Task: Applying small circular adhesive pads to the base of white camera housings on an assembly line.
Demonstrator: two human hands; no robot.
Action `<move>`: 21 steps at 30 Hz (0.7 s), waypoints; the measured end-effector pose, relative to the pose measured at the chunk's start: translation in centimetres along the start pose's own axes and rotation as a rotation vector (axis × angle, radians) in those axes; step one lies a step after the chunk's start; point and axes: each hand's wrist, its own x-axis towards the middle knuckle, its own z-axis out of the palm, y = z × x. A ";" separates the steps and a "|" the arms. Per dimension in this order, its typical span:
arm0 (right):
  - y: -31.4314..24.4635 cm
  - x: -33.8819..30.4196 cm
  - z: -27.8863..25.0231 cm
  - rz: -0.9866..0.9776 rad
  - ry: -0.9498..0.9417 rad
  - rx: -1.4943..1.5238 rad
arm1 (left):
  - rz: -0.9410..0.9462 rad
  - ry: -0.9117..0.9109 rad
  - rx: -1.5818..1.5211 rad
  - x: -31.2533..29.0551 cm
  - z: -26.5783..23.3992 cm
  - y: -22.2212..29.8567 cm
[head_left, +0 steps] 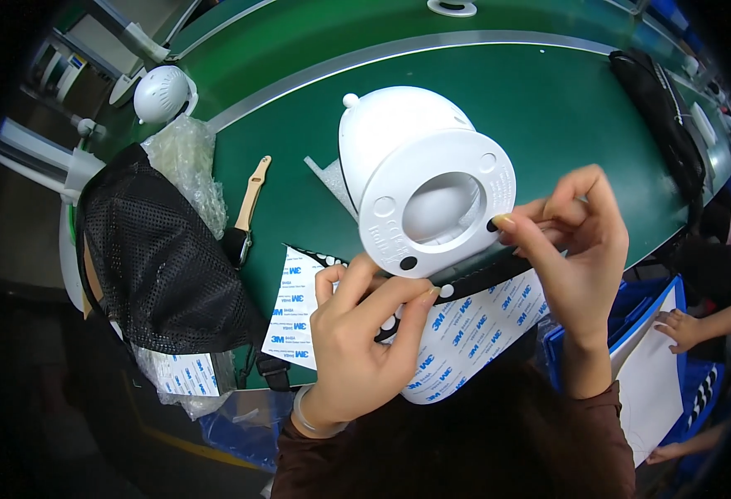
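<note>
A white rounded device rests tilted on the green bench, its flat ring-shaped base turned toward me. Round recesses mark the base, and a black round pad fills the lower left one. My right hand has its thumb and finger closed at the base's right edge, on another black pad. Below the base, my left hand pinches a black strip of round pads with white dots showing. Its white backing sheet, printed in blue, hangs over the bench's near edge.
Left of the device lie a tan-strapped watch, bubble wrap and a black mesh bag. A second white device stands far left. A black zipped bag lies right. Another person's hand touches a blue-edged white board.
</note>
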 end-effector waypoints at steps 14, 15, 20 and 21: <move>-1.8 -2.3 -1.0 -0.449 -0.368 -0.355 | -0.053 -0.143 -0.134 -0.2 -1.0 2.5; -1.5 -2.4 -1.2 -0.445 -0.396 -0.308 | -0.050 -0.151 -0.141 -0.1 -0.8 2.2; -1.0 -2.5 -1.7 -0.431 -0.448 -0.281 | 0.004 -0.181 -0.138 0.1 -0.7 1.9; -1.0 -2.4 -1.7 -0.438 -0.440 -0.282 | -0.009 -0.186 -0.148 0.2 -0.7 2.0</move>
